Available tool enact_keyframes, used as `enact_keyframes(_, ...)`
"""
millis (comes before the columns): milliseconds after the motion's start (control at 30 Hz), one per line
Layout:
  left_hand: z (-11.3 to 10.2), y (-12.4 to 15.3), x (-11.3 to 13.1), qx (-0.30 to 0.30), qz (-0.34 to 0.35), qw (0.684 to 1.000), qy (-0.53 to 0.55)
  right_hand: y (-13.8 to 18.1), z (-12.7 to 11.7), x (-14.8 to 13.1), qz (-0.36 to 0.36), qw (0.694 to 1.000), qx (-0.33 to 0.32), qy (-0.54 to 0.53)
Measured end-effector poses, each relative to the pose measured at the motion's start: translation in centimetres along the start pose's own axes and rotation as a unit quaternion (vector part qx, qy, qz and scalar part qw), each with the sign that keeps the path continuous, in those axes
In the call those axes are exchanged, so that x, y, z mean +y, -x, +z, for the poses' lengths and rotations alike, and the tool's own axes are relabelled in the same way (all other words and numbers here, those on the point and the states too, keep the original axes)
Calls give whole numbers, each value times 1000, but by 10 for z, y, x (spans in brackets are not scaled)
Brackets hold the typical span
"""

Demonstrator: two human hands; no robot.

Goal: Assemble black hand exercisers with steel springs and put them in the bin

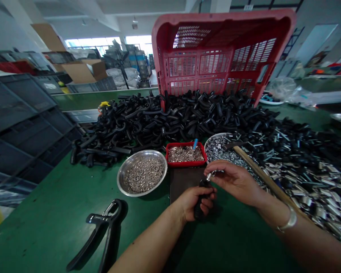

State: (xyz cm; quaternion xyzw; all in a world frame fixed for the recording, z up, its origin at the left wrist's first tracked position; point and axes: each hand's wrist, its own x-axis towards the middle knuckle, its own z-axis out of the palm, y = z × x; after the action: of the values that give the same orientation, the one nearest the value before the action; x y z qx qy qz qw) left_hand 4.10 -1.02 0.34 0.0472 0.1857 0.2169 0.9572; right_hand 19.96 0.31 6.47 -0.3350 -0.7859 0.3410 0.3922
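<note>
- Gripping a black plastic handle (199,201) in a closed fist, the left hand (191,203) holds it just above the green table (59,212), near a red tray (185,164).
- The right hand (235,181) pinches a small metal pin (209,176) between thumb and fingertips, at the handle's upper end.
- The handle looks stiff, light and matte, probably best held around its middle; the pin looks hard, smooth and slippery.
- The handle's long axis stands nearly upright, its top tilted away from the person; the pin slants down-left toward that top.

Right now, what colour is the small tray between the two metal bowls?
The tray is red; head view.
</note>
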Motion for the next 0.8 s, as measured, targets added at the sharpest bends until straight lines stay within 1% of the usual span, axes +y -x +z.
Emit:
enact_keyframes(300, 2, 1, 1, -2, -9, 1000, 8, 3, 3, 3, -9, 1000, -7, 8)
enact_keyframes(400, 3, 3, 1, 1, -4, 1000, -21, 2, 2, 4, -2, 1000, -15, 4)
enact_keyframes(467, 3, 5, 0, -20, 1, 998, -59, 1, 0, 6, 28, 999, -35, -30)
enact_keyframes(567, 2, 9, -1, -63, 4, 991, -115, 1, -1, 15, 107, 984, -63, -127)
enact_keyframes(633, 1, 12, -1, -77, 7, 990, -117, 3, 0, 24, 145, 971, -55, -181)
enact_keyframes(667, 1, 12, 0, -80, 7, 991, -105, 4, 1, 29, 155, 968, -50, -191)
enact_keyframes(733, 0, 12, 2, -77, 11, 995, -62, 7, -1, 39, 163, 973, -40, -161)
enact_keyframes(767, 0, 11, 3, -73, 18, 997, -36, 7, -7, 43, 160, 980, -34, -111)
enact_keyframes(800, -1, 9, 4, -65, 30, 997, -8, 8, -15, 47, 149, 988, -23, -34)
